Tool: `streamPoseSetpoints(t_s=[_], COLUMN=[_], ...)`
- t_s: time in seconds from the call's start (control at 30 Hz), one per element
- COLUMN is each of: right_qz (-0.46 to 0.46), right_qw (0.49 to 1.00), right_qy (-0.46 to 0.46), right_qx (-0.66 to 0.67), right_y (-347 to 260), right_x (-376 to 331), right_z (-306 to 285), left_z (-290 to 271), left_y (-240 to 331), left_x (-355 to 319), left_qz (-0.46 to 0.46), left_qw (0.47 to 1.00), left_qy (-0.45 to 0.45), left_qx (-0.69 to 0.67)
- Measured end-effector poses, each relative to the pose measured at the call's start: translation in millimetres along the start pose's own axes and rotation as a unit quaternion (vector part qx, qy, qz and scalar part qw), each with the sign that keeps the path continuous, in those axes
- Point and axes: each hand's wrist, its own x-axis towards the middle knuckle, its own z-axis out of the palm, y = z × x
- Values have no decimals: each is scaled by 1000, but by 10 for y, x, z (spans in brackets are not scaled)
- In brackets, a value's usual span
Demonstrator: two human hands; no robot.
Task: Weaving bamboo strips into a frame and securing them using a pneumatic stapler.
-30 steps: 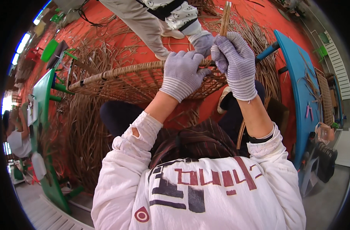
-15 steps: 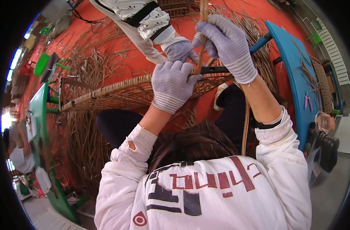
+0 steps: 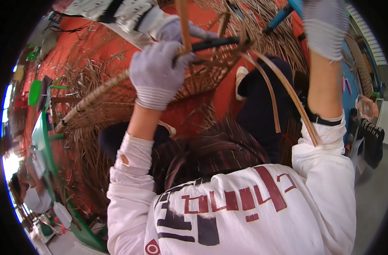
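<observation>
Our left hand (image 3: 156, 75) is on the woven frame (image 3: 201, 80), fingers wrapped over its top rim and clamped on it, thumb on the near side. Frame sits across in front of our knees, above the red floor (image 3: 194, 109), rim sloping down to the left. Left of our grip the rim is wrapped in brown strip; right of it a stretch of black bar (image 3: 219, 43) shows bare.

An upright strip (image 3: 184, 25) stands at the bar right beside our left thumb and runs out of the top edge. Two more strips hang at the frame's right end: a long strip (image 3: 294, 94) curving down to our right sleeve (image 3: 325, 136), and a short strip (image 3: 271, 91) in front of our dark trousers (image 3: 254, 111).

Our right hand (image 3: 325, 27) is up at top right, well apart from the frame. Blurred and cut by the edge, so we can't tell if its fingers are apart or together, or what they hold.

Co-worker's gloved hand (image 3: 171, 32) is just beyond our left one, close to the black bar.

Around us: blue table (image 3: 350, 100) right with a pink-handled tool (image 3: 347, 85), green table (image 3: 41, 134) left, loose strips (image 3: 85, 157) heaped beside it.
</observation>
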Motion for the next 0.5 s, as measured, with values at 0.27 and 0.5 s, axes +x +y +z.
streamPoseSetpoints(t_s=[0.27,0.5], right_qz=[440,409], right_qw=[801,566], right_qy=[-115,-638], right_qx=[-388,-325], right_y=[2450,3217], right_x=[-1275,-3550], right_z=[-1353,-254], left_z=[306,830], left_y=[-481,-789], left_x=[537,1097], left_qz=[-41,-128], left_qw=[996,985], left_qy=[-38,-108], left_qx=[65,39])
